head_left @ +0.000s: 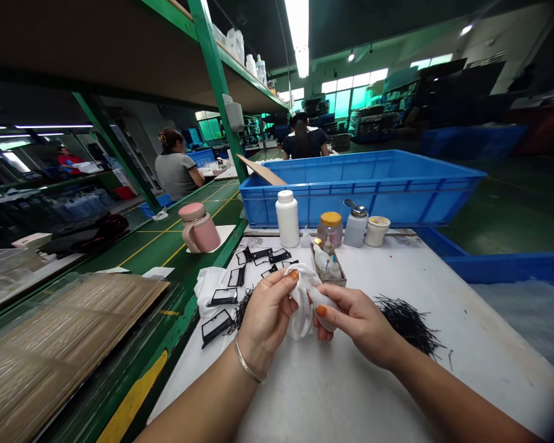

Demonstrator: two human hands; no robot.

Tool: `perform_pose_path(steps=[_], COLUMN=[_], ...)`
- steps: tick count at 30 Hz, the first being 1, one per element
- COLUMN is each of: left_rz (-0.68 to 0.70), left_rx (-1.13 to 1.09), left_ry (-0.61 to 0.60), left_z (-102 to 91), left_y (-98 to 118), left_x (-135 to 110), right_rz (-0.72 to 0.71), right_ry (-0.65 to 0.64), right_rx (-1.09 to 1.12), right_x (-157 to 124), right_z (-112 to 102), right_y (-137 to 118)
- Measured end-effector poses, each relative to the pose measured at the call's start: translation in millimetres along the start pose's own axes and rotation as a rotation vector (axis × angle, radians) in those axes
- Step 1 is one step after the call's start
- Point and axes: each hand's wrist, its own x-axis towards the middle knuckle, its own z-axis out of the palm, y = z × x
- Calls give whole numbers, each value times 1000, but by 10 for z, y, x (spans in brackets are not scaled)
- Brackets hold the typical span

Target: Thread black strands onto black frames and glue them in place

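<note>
My left hand pinches a white cloth between thumb and fingers; the cloth hangs down between my hands. In my right hand, the fingers are wrapped round a small, rounded, whitish squeeze bottle. Its tip points toward the cloth and is hidden there. Several black rectangular frames lie to the left, some on another white cloth. A pile of thin black strips is right of my right hand, and more black strips lie beside my left hand.
Behind my hands stand a small tray of little bottles, a white bottle, a yellow-lidded jar, a pump dispenser and a white tub. A blue crate is behind them. A pink mug stands left. Other people sit farther back.
</note>
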Motion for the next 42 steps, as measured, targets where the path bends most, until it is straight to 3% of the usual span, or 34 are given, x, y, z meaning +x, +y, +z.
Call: perform_pose_path(steps=[7, 15, 20, 24, 29, 36, 42], left_rz=[17, -85, 134, 137, 35, -44, -9], left_rx=[-49, -184, -402, -399, -259, -21, -15], left_ry=[6, 88, 283, 306, 257, -10, 7], left_z=[6, 12, -90, -120, -84, -17, -15], left_y=[-39, 2, 203, 215, 71, -1, 5], left_x=[1, 12, 77, 108, 88, 26, 23], right_rz=[-2, -15, 55, 55, 32, 17, 53], right_ry=[10, 16, -13, -11, 28, 42, 45], right_rx=[-78, -117, -167, -76, 39, 77, 54], right_x=[7, 8, 21, 20, 0, -8, 8], right_z=[-5, 15, 22, 23, 2, 2, 12], right_y=[-7, -29, 11, 4, -18, -3, 5])
